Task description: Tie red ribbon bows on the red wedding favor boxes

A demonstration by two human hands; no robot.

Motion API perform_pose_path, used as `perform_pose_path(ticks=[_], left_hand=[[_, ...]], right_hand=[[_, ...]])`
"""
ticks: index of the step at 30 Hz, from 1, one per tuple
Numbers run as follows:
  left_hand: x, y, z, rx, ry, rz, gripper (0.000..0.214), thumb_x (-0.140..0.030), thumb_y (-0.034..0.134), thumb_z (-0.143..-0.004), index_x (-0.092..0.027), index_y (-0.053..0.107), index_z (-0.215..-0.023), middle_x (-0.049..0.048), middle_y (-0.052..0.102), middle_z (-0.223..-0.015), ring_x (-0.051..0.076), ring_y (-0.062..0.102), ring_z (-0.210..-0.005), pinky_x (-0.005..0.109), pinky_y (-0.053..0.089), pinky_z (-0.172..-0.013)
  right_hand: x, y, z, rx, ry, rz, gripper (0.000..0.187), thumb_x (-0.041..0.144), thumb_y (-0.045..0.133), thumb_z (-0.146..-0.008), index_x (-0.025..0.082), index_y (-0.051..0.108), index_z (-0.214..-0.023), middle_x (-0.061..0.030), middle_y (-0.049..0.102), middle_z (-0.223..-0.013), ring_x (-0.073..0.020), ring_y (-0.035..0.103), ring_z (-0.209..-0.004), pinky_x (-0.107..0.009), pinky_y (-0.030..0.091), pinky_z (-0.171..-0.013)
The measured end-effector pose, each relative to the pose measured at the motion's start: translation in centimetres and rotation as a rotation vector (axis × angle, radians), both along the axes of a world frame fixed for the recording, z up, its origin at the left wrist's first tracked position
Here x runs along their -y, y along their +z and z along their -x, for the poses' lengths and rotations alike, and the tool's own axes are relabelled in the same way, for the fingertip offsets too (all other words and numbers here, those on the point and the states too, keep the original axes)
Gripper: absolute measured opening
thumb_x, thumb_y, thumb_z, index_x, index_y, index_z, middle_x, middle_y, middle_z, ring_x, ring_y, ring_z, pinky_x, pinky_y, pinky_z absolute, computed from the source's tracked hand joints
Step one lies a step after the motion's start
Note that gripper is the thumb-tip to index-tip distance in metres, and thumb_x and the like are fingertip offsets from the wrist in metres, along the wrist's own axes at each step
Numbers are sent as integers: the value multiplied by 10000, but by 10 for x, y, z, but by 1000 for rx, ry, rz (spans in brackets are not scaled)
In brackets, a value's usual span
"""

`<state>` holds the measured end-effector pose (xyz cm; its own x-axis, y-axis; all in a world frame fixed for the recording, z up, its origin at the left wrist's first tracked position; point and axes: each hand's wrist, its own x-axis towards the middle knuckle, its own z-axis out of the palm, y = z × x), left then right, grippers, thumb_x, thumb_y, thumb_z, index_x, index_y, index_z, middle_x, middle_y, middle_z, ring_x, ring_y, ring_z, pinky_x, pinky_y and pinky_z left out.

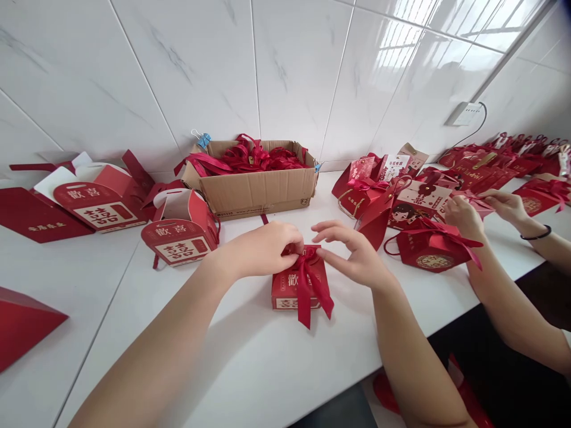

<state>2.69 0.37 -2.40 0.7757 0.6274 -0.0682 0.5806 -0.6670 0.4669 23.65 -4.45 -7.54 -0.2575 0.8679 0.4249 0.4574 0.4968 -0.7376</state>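
A small red gift box (285, 288) with gold characters stands on the white table (250, 362) in front of me. A dark red ribbon (310, 285) is tied at its top, and its tails hang down the front. My left hand (263, 248) is closed in a pinch on the ribbon knot at the top of the box. My right hand (352, 252) hovers just right of the knot with fingers spread, its fingertips near the ribbon.
A cardboard carton (256, 189) full of red ribbons stands behind the box. Unfolded red boxes (181, 229) lie at the left. Finished gift boxes (428, 246) crowd the right side, where another person's hands (484, 211) work on one. A tiled wall stands behind the table.
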Motion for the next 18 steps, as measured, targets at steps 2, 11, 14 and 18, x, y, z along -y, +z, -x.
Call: perform_pose_path(ticks=[2, 11, 14, 18], left_hand=[[1, 2, 0, -9, 13, 14, 143, -227, 485, -811, -210, 619, -763, 13, 640, -875, 161, 595, -742, 259, 427, -594], [5, 8, 3, 7, -14, -23, 104, -165, 503, -704, -194, 452, -619, -13, 545, -674, 116, 464, -563, 247, 332, -471], [5, 7, 2, 37, -49, -18, 133, -122, 500, -664, -194, 402, -610, -26, 492, -615, 106, 421, -537, 249, 305, -460], [5, 7, 2, 79, -58, 44, 93, -115, 490, -682, -201, 456, -680, -32, 523, -648, 106, 444, -556, 240, 325, -473]], right_hand=[[2, -1, 7, 54, 108, -87, 196, 147, 592, -825, 244, 659, -981, -73, 590, -1199, -213, 579, -1113, -390, 487, -947], [2, -9, 23, 89, 105, -213, 191, 94, 551, -814, 233, 643, -909, -59, 644, -979, -185, 617, -887, -360, 540, -788], [0, -8, 23, 108, 119, -261, 200, 71, 542, -802, 232, 621, -889, -36, 671, -875, -181, 626, -825, -361, 526, -772], [0, -9, 22, 138, 95, -268, 178, 73, 548, -797, 229, 595, -871, -22, 673, -848, -182, 618, -822, -377, 495, -810]])
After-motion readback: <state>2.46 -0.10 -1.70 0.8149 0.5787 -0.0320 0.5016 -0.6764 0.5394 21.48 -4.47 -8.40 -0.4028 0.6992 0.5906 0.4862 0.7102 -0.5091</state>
